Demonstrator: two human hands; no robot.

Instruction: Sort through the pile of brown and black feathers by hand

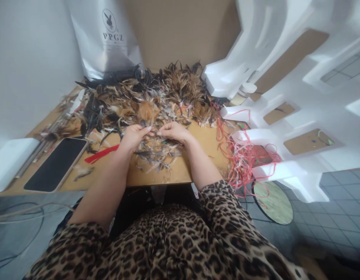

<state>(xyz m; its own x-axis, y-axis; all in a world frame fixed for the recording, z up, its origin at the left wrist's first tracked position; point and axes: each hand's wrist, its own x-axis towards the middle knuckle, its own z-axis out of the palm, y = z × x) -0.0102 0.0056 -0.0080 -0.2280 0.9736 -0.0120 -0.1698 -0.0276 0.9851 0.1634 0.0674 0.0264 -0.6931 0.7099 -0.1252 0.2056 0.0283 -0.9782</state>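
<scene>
My left hand (137,136) is closed in a pinch on a bunch of orange-brown feathers (148,112), whose fluffy ends point away from me. Close beside it, my right hand (173,132) also pinches, its thumb and forefinger near the base of the bunch; what lies between these fingers is too small to make out. Behind both hands spreads a large pile of brown and black feathers (118,97). Below them, loose feather scraps (156,155) litter the wooden table (156,177). A red strip (100,154) lies beside my left forearm.
A phone (55,165) and a white box (13,163) lie at the left. Tangled pink string (244,167) hangs over the right edge, against white foam packing (308,151). A jar (244,93) stands at the back right, a silvery bag (106,46) at the back left.
</scene>
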